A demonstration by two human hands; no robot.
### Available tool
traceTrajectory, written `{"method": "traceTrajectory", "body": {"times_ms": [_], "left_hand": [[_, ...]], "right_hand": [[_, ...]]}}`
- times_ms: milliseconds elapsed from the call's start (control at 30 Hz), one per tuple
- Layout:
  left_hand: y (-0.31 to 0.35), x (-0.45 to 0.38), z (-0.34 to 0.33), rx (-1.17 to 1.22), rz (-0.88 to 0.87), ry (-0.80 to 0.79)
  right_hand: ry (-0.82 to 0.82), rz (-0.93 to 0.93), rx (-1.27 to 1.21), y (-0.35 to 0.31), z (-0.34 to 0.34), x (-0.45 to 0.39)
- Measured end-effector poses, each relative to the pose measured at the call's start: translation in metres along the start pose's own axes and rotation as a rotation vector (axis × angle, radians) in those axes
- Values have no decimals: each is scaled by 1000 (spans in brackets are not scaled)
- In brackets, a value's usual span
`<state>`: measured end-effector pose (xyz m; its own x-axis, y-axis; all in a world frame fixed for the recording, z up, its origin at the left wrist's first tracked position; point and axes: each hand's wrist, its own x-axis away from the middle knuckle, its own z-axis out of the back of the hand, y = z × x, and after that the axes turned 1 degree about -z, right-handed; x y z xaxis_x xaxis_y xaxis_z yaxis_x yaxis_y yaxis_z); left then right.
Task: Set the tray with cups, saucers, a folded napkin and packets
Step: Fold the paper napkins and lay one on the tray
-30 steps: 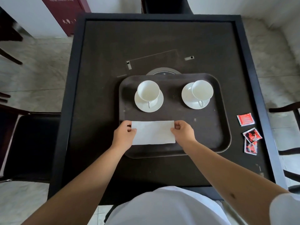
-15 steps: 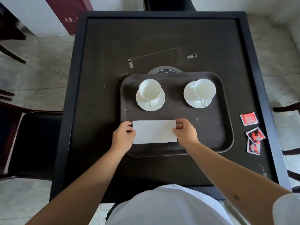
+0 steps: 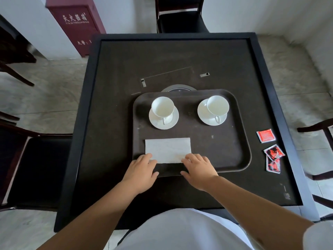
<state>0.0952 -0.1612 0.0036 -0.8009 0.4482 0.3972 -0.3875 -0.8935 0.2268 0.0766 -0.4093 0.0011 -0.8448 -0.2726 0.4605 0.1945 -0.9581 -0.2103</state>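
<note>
A dark brown tray [image 3: 234, 159] lies on the black table. Two white cups stand on white saucers at its far side: the left cup [image 3: 162, 107] and the right cup [image 3: 217, 105]. A folded white napkin [image 3: 168, 149] lies flat on the tray's near left part. My left hand [image 3: 139, 171] rests with its fingertips on the napkin's near left corner. Spread flat, my right hand [image 3: 198, 169] touches the near right corner. Three red packets lie on the table right of the tray: one plain red packet [image 3: 266, 135] and two patterned packets [image 3: 273, 158].
The table [image 3: 111, 123] has a raised black rim. A round metal disc [image 3: 178, 88] shows just beyond the tray. Dark chairs stand at the far side [image 3: 180, 18], at the left [image 3: 32, 168] and at the right [image 3: 317, 127]. A dark red cabinet [image 3: 75, 22] stands at the far left.
Both hands let go of the napkin's ends and drew back toward me; they now lie flat at its near corners. The napkin stays on the tray.
</note>
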Motion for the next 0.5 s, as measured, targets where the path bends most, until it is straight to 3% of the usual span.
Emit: {"method": "traceTrajectory", "body": {"times_ms": [300, 500], "left_hand": [[8, 21, -1, 4, 17, -153], [29, 40, 2, -4, 23, -57]], "right_hand": [[-92, -23, 63, -5, -3, 25], [-7, -83, 34, -11, -5, 48]]}}
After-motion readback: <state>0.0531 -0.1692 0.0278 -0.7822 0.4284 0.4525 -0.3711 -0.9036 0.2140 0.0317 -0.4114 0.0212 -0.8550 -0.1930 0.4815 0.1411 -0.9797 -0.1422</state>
